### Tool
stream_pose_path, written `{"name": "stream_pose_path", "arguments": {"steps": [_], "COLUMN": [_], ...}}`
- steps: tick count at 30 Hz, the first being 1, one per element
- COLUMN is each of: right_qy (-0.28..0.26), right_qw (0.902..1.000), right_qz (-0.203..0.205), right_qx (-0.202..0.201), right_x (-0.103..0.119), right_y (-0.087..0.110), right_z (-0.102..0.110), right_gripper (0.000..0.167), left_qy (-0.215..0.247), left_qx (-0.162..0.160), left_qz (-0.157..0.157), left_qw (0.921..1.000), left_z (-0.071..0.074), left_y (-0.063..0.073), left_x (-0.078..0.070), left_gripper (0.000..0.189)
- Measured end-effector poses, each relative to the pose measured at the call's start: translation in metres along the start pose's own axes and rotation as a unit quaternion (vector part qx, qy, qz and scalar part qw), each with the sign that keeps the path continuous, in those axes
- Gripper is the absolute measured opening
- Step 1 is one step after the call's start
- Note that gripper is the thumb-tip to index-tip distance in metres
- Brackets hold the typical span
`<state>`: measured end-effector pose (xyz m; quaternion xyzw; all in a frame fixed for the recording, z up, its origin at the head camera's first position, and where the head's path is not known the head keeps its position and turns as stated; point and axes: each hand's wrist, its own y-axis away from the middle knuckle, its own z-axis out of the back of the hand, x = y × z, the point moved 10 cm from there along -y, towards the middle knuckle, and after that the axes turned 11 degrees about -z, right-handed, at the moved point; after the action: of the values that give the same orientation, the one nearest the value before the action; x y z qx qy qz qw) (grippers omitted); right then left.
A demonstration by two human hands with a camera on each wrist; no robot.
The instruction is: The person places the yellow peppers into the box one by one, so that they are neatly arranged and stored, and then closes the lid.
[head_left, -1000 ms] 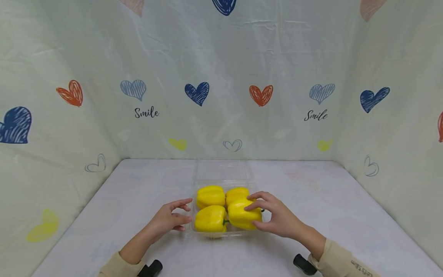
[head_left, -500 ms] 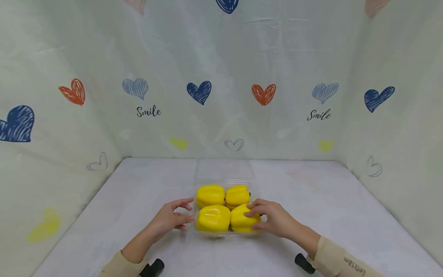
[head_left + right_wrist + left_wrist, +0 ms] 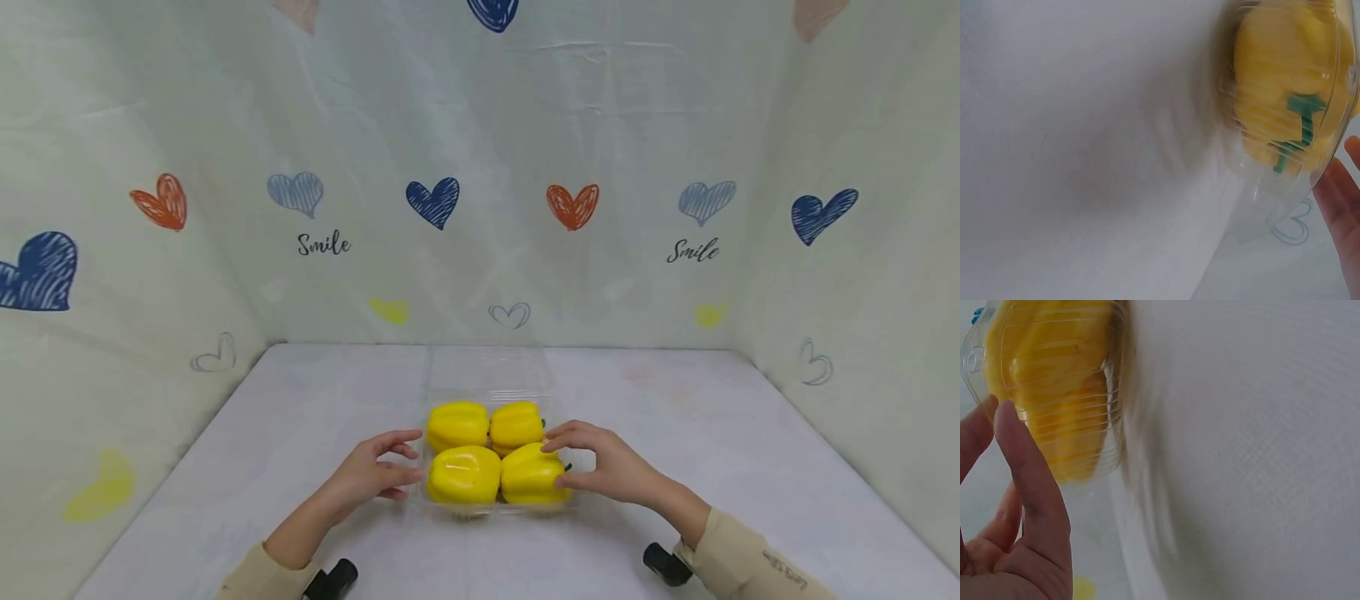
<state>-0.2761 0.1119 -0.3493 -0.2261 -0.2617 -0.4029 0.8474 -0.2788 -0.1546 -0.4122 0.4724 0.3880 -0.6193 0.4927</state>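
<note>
Yellow bell peppers fill a clear plastic clamshell box (image 3: 491,510), two in the back row and two in front. Over the front right bell pepper (image 3: 534,473), with its green stem showing, my right hand (image 3: 607,462) has its fingers spread, fingertips right at the pepper and the box's right rim. Beside it lies the front left bell pepper (image 3: 463,475). At the box's left side my left hand (image 3: 363,475) touches the rim with thumb and fingertips, the two apart in the head view. The left wrist view shows the thumb (image 3: 1029,462) at the rim.
The box's transparent lid (image 3: 487,368) stands raised behind the peppers. White cloth covers the table (image 3: 645,400), and a curtain printed with hearts (image 3: 495,125) encloses its back and sides. A dark wrist camera (image 3: 666,564) sits under the right sleeve.
My right hand has lowered the front right bell pepper into the box, then loosened and drawn back slightly to the right. The front left pepper has shifted a little. My left hand stays at the rim.
</note>
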Motion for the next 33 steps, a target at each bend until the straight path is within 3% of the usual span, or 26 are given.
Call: {"name": "stream_pose_path", "arguments": {"steps": [6, 11, 20, 24, 33], "right_qy": [-0.020, -0.022, -0.059, -0.069, -0.071], "right_qw": [0.9953, 0.9898, 0.9803, 0.9763, 0.9712], "right_qz": [-0.035, -0.066, -0.134, -0.154, -0.181], "right_qx": [-0.088, -0.124, -0.132, -0.136, -0.138], "right_x": [-0.016, -0.029, -0.058, -0.070, -0.085], "right_y": [-0.006, -0.014, -0.031, -0.038, -0.052], "right_z": [0.024, 0.031, 0.034, 0.034, 0.035], "right_gripper": [0.034, 0.036, 0.040, 0.041, 0.040], "left_qy": [-0.022, -0.035, -0.057, -0.056, -0.039], "left_qx": [-0.017, -0.054, -0.073, -0.067, -0.051], "left_qz": [-0.013, -0.015, -0.039, -0.049, -0.039], "left_qw": [0.9995, 0.9978, 0.9949, 0.9950, 0.9971], "left_z": [0.007, 0.017, 0.028, 0.031, 0.031], "left_y": [-0.007, -0.016, -0.043, -0.057, -0.081], "left_x": [-0.005, -0.007, -0.012, -0.013, -0.008], "left_gripper": [0.062, 0.057, 0.052, 0.052, 0.058]}}
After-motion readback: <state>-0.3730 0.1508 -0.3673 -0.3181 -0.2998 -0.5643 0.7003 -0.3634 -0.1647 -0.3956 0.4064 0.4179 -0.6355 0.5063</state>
